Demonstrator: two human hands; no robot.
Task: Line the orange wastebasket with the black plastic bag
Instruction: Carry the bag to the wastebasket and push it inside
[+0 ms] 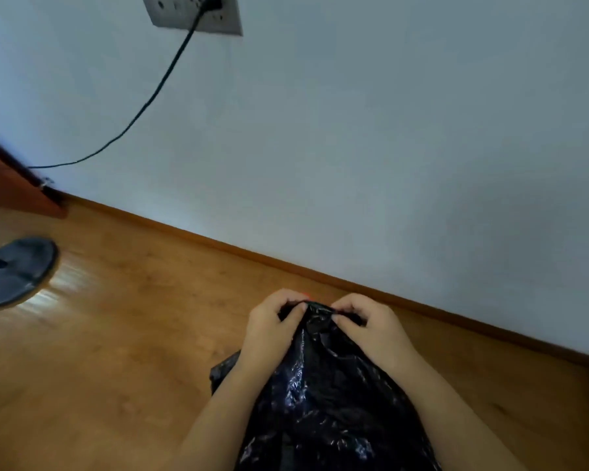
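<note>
The black plastic bag [323,396] hangs crumpled and glossy in front of me at the bottom centre, above the wooden floor. My left hand [272,324] pinches its top edge from the left. My right hand [368,324] pinches the same edge from the right, so thumbs and fingertips nearly meet at the bag's top. A tiny orange sliver [306,295] shows just behind my left fingers; it may be the orange wastebasket, which is otherwise hidden by the hands and bag.
A pale wall meets the wooden floor [123,334] along a brown skirting board [422,302]. A round dark stand base [14,271] sits at the left. A black cable [160,86] runs from a wall socket [191,11] down to wooden furniture [11,185].
</note>
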